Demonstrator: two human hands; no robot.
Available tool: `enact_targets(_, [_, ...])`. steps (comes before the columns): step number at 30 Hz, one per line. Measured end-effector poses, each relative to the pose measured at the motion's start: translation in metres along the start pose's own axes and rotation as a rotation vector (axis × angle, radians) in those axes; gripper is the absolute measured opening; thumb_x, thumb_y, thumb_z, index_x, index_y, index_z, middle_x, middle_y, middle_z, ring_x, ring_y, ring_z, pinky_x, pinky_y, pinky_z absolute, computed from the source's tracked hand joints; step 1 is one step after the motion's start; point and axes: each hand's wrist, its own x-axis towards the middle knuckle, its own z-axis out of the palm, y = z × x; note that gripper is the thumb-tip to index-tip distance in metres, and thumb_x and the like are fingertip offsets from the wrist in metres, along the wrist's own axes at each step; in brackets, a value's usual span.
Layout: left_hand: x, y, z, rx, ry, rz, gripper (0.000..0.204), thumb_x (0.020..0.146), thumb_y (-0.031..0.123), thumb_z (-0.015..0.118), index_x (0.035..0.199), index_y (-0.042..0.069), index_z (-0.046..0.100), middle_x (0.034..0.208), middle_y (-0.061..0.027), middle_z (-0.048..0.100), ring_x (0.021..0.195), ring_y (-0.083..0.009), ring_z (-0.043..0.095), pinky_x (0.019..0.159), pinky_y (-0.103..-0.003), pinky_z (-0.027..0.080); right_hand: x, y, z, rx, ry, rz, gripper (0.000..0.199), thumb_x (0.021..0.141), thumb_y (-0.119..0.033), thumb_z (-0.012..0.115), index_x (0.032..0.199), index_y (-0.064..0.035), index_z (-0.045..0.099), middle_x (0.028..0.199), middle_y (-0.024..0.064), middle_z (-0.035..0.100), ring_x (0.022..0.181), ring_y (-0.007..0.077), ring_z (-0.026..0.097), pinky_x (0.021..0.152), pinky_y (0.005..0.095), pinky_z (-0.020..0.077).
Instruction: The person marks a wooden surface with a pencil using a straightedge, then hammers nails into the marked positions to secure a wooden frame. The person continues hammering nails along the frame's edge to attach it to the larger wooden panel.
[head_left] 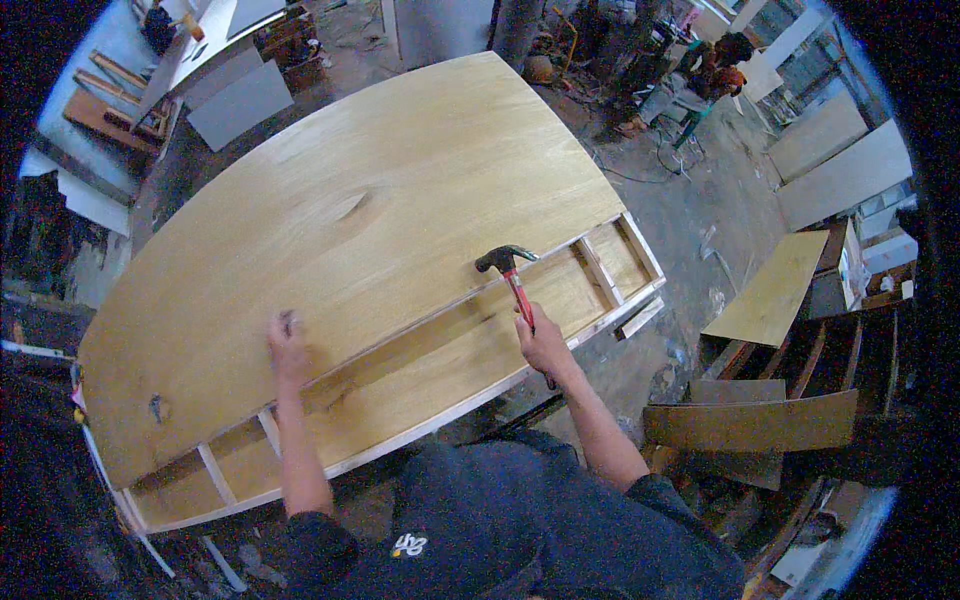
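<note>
My right hand (543,345) is wrapped round the red and black handle of a claw hammer (520,290). Its dark head is raised near the edge of a plywood sheet (400,170). Over the same sheet, to the left, is my left hand (287,350), slightly blurred, its fingers bunched together; whatever they may hold is too small to make out. Under the sheet lies a pale wooden frame (430,425) with crosspieces, its near strip uncovered and a lower panel showing inside. A small dark cluster (157,407) sits on the sheet's left end.
A person (700,85) sits low at the far right, with cables on the floor nearby. Plywood offcuts (750,420) and a larger sheet (770,290) lie over slatted wood at the right. A white-topped table (215,40) stands far left, and boards (850,165) lean at the right.
</note>
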Motion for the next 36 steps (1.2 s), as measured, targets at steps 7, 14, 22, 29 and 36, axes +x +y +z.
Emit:
enact_targets(7, [0.068, 0.109, 0.177, -0.264, -0.326, 0.084, 0.023, 0.091, 0.016, 0.068, 0.108, 0.0, 0.07, 0.095, -0.0122, 0.074, 0.093, -0.0192, 0.072, 0.081, -0.033, 0.056, 0.004, -0.005, -0.01, -0.044, -0.045, 0.051, 0.029, 0.102, -0.024, 0.053, 0.125, -0.0067, 0.056, 0.103, 0.0258, 0.068, 0.1, 0.0456, 0.067, 0.085, 0.0484, 0.0527])
enact_targets(14, [0.124, 0.149, 0.256, -0.049, -0.327, 0.338, 0.02, 0.086, 0.018, 0.073, 0.105, 0.011, 0.074, 0.109, -0.0115, 0.073, 0.101, -0.0269, 0.07, 0.089, -0.039, 0.054, 0.005, 0.005, -0.003, -0.004, -0.015, 0.043, 0.03, 0.102, -0.023, 0.054, 0.126, -0.0051, 0.056, 0.106, 0.0238, 0.068, 0.102, 0.0402, 0.067, 0.088, 0.0448, 0.0519])
enact_targets(22, [0.134, 0.137, 0.273, 0.167, -0.297, 0.443, 0.016, 0.085, 0.022, 0.072, 0.099, 0.016, 0.078, 0.129, -0.0084, 0.066, 0.12, -0.0272, 0.061, 0.105, -0.046, 0.042, 0.014, -0.009, -0.015, 0.032, -0.04, 0.037, 0.03, 0.101, -0.022, 0.055, 0.125, -0.0039, 0.056, 0.104, 0.0262, 0.066, 0.101, 0.0447, 0.065, 0.085, 0.0469, 0.0515])
enact_targets(29, [0.136, 0.14, 0.271, 0.188, -0.289, 0.482, 0.015, 0.085, 0.019, 0.072, 0.097, 0.013, 0.077, 0.127, -0.0097, 0.068, 0.12, -0.0306, 0.06, 0.101, -0.043, 0.048, 0.081, -0.058, -0.02, -0.007, -0.002, -0.121, 0.037, 0.102, -0.028, 0.051, 0.132, -0.0081, 0.048, 0.088, 0.0317, 0.066, 0.082, 0.0547, 0.063, 0.073, 0.0619, 0.0487])
enact_targets(36, [0.138, 0.12, 0.284, -0.041, -0.204, 0.502, 0.017, 0.079, 0.018, 0.075, 0.096, 0.015, 0.076, 0.125, -0.0065, 0.069, 0.119, -0.0292, 0.061, 0.101, -0.046, 0.045, 0.134, -0.098, -0.013, -0.205, -0.076, -0.146, 0.036, 0.103, -0.029, 0.048, 0.13, -0.0068, 0.046, 0.081, 0.0305, 0.066, 0.079, 0.0533, 0.064, 0.071, 0.0633, 0.0469])
